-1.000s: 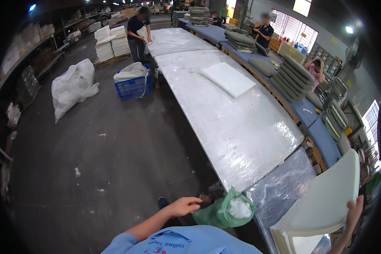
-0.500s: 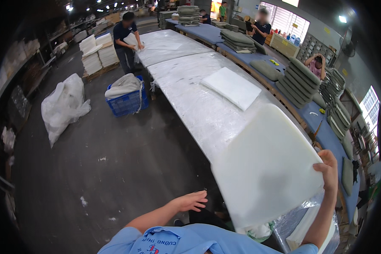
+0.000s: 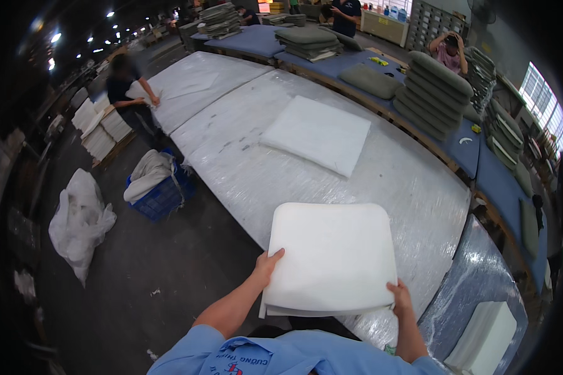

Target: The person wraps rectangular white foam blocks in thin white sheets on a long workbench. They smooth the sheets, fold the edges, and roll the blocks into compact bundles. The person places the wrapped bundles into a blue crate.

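Foam pad (image 3: 331, 256), white and squarish, lies flat over the near edge of the plastic-covered table (image 3: 413, 181), stretching away from the person, whose left hand (image 3: 268, 265) and right hand (image 3: 399, 297) clasp its near corners evenly.

We have both forearms stretched forward from the lower edge, bare below blue sleeves. Our left hand (image 3: 267, 265) sits at the near left corner of the white foam cushion (image 3: 331, 257), fingers curled up over its edge — our right hand (image 3: 401, 299) grips the near right corner, thumb on top.
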Demonstrator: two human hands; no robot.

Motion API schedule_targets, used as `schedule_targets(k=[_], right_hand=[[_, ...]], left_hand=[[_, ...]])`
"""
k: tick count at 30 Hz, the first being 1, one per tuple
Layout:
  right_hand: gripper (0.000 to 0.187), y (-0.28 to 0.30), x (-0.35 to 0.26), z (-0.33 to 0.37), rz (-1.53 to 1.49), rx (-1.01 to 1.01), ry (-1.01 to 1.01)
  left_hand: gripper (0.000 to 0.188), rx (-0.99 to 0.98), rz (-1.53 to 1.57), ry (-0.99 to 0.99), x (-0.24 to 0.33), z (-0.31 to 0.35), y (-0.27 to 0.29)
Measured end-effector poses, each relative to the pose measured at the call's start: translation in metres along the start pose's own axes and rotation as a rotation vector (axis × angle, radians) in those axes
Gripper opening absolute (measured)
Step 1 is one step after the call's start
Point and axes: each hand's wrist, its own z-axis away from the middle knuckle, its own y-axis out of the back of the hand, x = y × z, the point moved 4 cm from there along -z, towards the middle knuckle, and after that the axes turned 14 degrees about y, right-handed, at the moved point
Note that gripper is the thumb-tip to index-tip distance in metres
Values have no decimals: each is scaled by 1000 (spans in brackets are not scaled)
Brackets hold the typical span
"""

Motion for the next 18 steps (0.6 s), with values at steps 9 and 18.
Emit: schedule_targets(k=[9, 18], right_hand=[[49, -52, 78, -19, -191, 181, -40], [65, -114, 97, -62, 278, 150, -302]], left_hand=[[55, -56, -498, -133, 126, -114, -64], [68, 204, -1157, -222, 173, -185, -54]])
